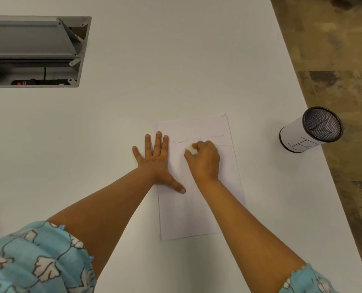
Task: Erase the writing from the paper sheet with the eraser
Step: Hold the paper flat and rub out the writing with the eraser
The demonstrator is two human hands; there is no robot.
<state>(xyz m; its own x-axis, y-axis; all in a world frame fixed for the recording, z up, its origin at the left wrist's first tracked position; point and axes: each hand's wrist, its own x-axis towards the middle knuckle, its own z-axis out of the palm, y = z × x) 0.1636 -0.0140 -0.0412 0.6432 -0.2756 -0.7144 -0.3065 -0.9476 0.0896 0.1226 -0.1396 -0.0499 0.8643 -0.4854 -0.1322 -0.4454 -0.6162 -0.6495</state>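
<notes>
- Fingers of my left hand (157, 163) are lying straight and spread, pressing flat across the left edge of the paper sheet (199, 208), with the thumb angled down onto the page; fingers of my right hand (205, 159) are curling tight around the eraser (192, 149).
- I am working on the white table (154, 70), the largest thing here; it looks smooth, so I am judging that a loose sheet would skate on it unless pinned.
- I am seeing the paper sheet lying flat near the table's right edge. It is thin, light and limp; I am judging it apt to wrinkle or tear under hard rubbing, so it is best held down close beside the rubbing spot, as my left hand is doing.
- I am reading faint writing (199, 139) across the upper part of the sheet, just above my right hand; a second line is partly hidden behind the knuckles.
- I am holding the eraser, small, pale and probably slightly soft, with its tip touching the page below the first line. Gripping it low, near the working end, seems wisest.
</notes>
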